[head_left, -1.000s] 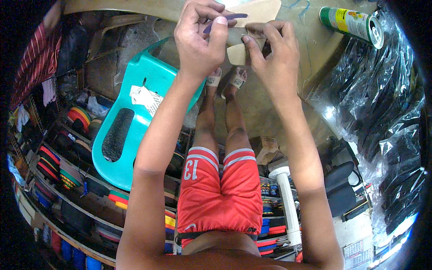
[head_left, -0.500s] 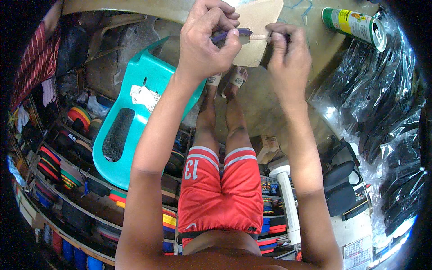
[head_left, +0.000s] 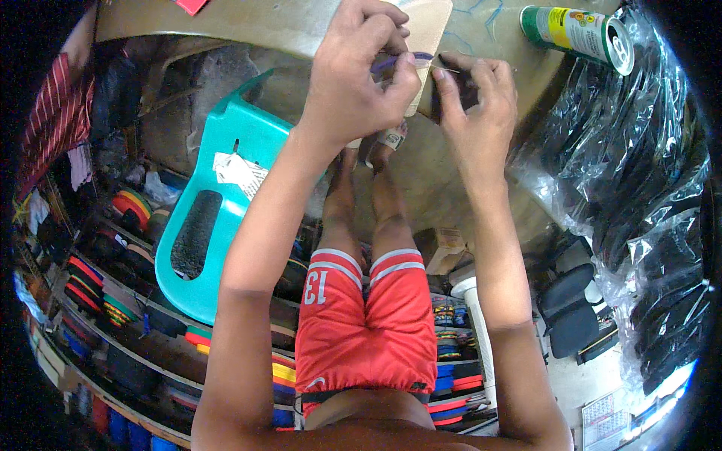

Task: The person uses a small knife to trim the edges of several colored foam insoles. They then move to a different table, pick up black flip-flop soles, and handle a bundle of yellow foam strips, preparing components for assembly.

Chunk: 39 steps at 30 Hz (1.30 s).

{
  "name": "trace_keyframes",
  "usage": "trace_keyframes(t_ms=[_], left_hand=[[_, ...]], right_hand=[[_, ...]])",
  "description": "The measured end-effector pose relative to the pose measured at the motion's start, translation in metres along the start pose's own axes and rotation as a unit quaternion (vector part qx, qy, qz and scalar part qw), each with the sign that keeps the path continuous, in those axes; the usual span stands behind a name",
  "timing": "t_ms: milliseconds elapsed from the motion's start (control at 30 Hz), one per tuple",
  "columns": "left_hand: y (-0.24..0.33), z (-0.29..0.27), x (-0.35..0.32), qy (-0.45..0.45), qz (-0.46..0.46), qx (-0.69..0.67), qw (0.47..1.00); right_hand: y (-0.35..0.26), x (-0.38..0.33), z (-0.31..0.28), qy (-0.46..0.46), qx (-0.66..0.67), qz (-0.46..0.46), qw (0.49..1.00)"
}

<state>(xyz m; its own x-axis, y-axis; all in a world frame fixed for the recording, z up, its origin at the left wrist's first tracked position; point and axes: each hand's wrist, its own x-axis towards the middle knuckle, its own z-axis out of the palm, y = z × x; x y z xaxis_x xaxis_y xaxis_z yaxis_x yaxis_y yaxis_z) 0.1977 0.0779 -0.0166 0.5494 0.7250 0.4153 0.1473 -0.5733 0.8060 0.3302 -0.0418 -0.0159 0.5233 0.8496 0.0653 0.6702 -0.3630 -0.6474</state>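
A flat tan sole-shaped piece [head_left: 430, 28] with a rounded corner is in my left hand [head_left: 365, 71], its fingers closed and its thumb pressed near a dark purple strap [head_left: 423, 56]. The strap lies across the piece, which is tilted and partly hidden behind my hand. Just beside its right edge is my right hand [head_left: 481, 94], thumb and forefinger brought together around a thin, pale, needle-like sliver [head_left: 445, 69]. Its other fingers are curled. The sliver points toward the strap; whether it touches cannot be made out.
A table [head_left: 256, 19] spans the top, with blue thread [head_left: 492, 19] and a green-and-white can [head_left: 577, 35] lying on its side. A teal plastic chair [head_left: 184, 282] stands left. Clear plastic wrapping [head_left: 639, 135] covers black goods at right. Racks of colourful soles [head_left: 131, 207] are lower left.
The tan piece has turned to show a narrower face. My right fingers have shifted slightly down, and the thin sliver now shows between them. The whole view has shifted a little.
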Motion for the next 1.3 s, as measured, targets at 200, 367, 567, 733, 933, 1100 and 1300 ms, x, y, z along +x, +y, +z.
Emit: trace_keyframes(t_ms=[200, 367, 567, 733, 933, 1100, 1300], left_hand=[[-0.003, 0.006, -0.005, -0.03, -0.083, -0.016, 0.996], [-0.005, 0.004, -0.001, -0.038, -0.005, 0.014, 0.999], [-0.005, 0.005, -0.002, -0.041, -0.006, 0.027, 0.999], [-0.005, 0.007, -0.002, -0.011, -0.051, -0.01, 0.999], [0.01, 0.011, -0.016, 0.077, -0.144, 0.0, 0.987], [0.014, 0.002, -0.024, 0.116, -0.118, 0.016, 0.986], [-0.001, 0.005, -0.021, 0.064, -0.082, 0.062, 0.993]], right_hand=[[0.001, -0.004, 0.0, 0.025, 0.008, -0.031, 0.999], [0.002, -0.003, 0.005, 0.042, 0.005, -0.024, 0.999], [0.005, -0.003, 0.004, 0.041, 0.0, -0.031, 0.999], [-0.008, -0.009, 0.003, 0.036, -0.008, 0.022, 0.999], [-0.032, -0.01, 0.005, -0.003, -0.064, 0.058, 0.996], [-0.026, 0.019, -0.004, -0.083, -0.006, -0.013, 0.996], [-0.026, 0.025, 0.0, -0.076, 0.025, 0.004, 0.997]])
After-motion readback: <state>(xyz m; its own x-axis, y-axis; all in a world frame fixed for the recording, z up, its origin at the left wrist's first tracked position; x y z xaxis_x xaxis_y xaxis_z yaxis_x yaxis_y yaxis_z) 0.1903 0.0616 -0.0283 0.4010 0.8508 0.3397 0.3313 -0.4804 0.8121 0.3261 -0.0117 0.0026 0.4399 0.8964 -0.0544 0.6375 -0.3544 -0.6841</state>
